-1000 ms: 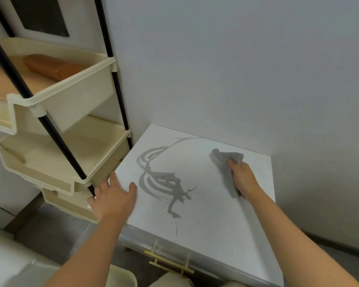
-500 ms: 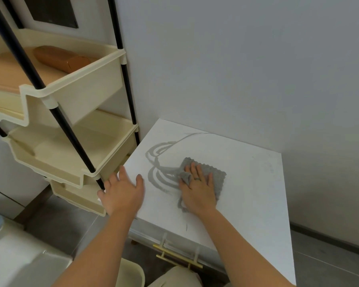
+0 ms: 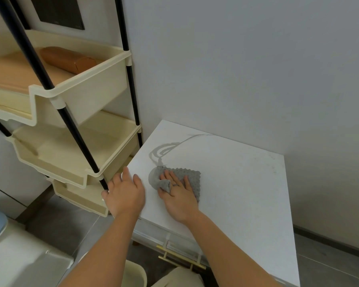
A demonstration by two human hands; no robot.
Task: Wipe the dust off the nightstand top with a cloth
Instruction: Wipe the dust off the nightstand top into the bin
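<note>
The white nightstand top (image 3: 236, 183) fills the right half of the view, set against the wall. Grey curved dust streaks (image 3: 164, 149) remain near its back left part. A grey bumpy cloth (image 3: 190, 175) lies flat on the left part of the top. My right hand (image 3: 179, 196) presses down on the cloth with fingers spread, a ring on one finger. My left hand (image 3: 124, 194) rests flat on the top's front left corner, fingers apart and holding nothing.
A cream plastic shelf rack (image 3: 77, 129) with black poles stands directly left of the nightstand, a brown box (image 3: 67, 59) on its upper tier. A gold drawer handle (image 3: 180, 258) shows below the top's front edge. White furniture (image 3: 19, 257) sits at the lower left.
My right hand has dragged the cloth from the back right of the top to the left, over the lower dust streaks, which are gone. The left hand has stayed on the corner.
</note>
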